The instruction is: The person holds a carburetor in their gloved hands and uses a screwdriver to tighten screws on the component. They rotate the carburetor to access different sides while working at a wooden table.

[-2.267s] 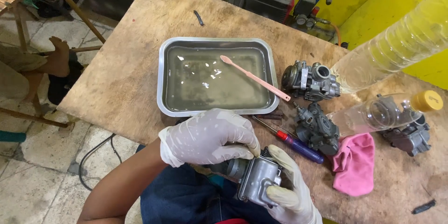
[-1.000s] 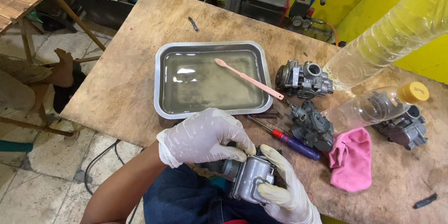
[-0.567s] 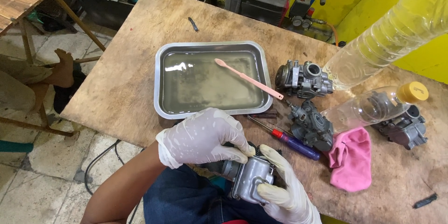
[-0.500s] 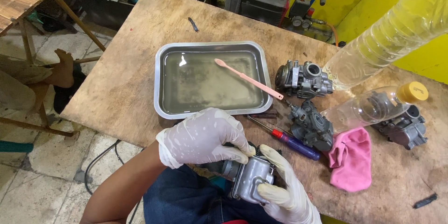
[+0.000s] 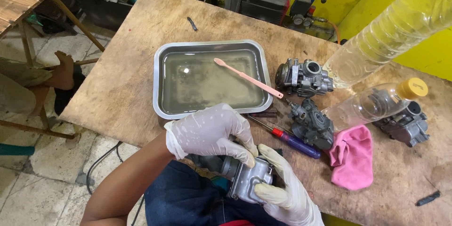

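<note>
Head view: both gloved hands hold a grey carburetor (image 5: 247,179) just off the near edge of the tabletop (image 5: 127,85), above the person's lap. The left hand (image 5: 212,134) is closed over its top and left end; the right hand (image 5: 282,190) cups its lower right side, fingers wrapped around the smooth float-bowl cover. The part is out of the metal tray (image 5: 160,85), which holds cloudy liquid with a pink toothbrush (image 5: 247,78) resting across its far right rim, bristle end over the liquid. Judging from this, the carburetor is in hand for work while nothing sits in the bath, and three more carburetors lie on the tabletop to the right: one (image 5: 303,76) beside the tray, one (image 5: 313,125) near a screwdriver (image 5: 292,140) with a red and blue handle, one (image 5: 405,125) behind a lying plastic bottle (image 5: 372,106). So most of the work looks left to do. The held carburetor's long axis runs from upper left to lower right, bowl cover facing up toward the camera; which end is the intake I cannot tell. A pink rag (image 5: 353,158) lies near
</note>
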